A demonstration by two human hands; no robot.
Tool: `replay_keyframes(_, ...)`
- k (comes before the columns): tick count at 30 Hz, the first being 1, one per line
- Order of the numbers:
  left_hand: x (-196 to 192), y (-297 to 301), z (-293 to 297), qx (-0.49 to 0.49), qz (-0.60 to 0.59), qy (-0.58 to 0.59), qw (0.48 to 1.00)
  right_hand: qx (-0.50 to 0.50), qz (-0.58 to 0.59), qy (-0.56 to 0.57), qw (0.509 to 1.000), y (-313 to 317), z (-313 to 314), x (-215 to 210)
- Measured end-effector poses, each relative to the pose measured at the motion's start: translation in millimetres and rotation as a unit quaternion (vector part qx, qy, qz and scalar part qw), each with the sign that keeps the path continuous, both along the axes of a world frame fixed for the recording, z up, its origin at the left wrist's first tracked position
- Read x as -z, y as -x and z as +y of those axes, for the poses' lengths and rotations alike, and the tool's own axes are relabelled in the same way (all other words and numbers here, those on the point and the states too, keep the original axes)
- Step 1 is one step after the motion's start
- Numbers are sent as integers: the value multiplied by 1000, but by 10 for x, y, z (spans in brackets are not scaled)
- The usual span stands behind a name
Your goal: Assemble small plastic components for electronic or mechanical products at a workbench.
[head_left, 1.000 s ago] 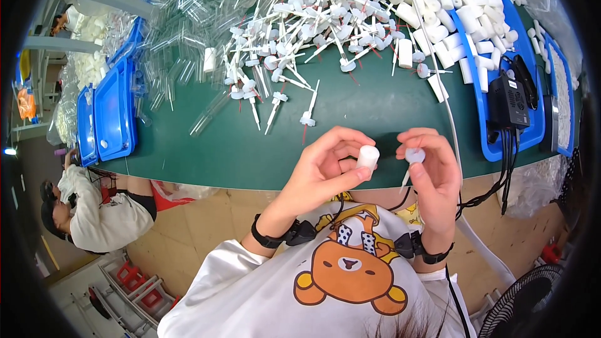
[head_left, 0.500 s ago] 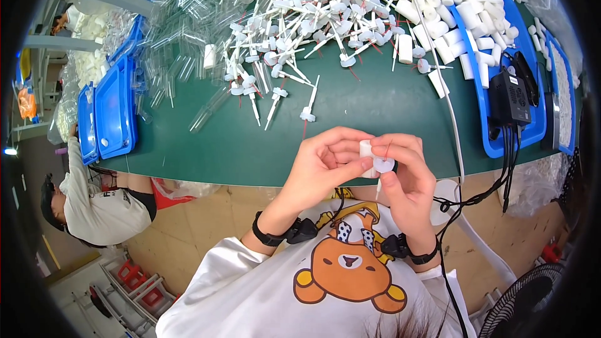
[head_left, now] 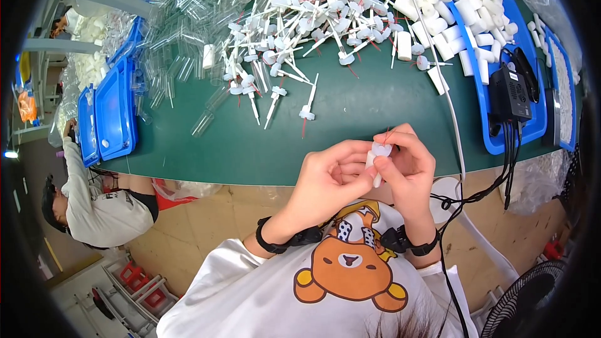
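Just past the table's near edge, my two hands meet with fingers closed. My left hand [head_left: 333, 173] grips a white foam-like cylinder [head_left: 370, 159], mostly covered by the fingers. Between thumb and fingers, my right hand [head_left: 408, 164] pinches a white-stemmed part with a translucent round cap [head_left: 380, 149] and a thin red strand. The cap is up and the stem points down, right against the cylinder; whether the stem is inside it I cannot tell. A similar stemmed part [head_left: 307, 112] lies alone on the green table [head_left: 250, 156] ahead.
Many stemmed parts [head_left: 313, 12] are heaped at the far middle, with clear tubes [head_left: 188, 19] left of them. White cylinders [head_left: 469, 12] fill a blue tray [head_left: 494, 141] at right, where a black box [head_left: 510, 97] with cables sits. A white cable [head_left: 447, 106] hangs nearby. Another person [head_left: 106, 209] works at left.
The capped part has tipped and risen beside the cylinder, its cap now at the cylinder's upper end. My right fingers have shifted upward, and my left hand has dropped slightly.
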State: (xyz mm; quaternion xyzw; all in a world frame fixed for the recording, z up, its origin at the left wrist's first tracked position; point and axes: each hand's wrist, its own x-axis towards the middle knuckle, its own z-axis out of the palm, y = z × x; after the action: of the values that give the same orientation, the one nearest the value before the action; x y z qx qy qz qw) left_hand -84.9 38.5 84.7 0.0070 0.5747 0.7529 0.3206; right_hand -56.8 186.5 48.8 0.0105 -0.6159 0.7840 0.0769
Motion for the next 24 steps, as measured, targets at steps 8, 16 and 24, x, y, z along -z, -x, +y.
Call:
replay_keyframes(8, -11, 52, 15, 8, -4, -8, 1000, -57, -57, 24, 997, 25, 110, -106)
replay_keyframes(16, -10, 56, 25, 4, -7, -33, 999, -71, -119, 99, 985, 11, 107, -105)
replay_keyframes(24, 70, 26, 45, -9, 28, 4, 1000, -64, -67, 71, 993, -11, 110, -26)
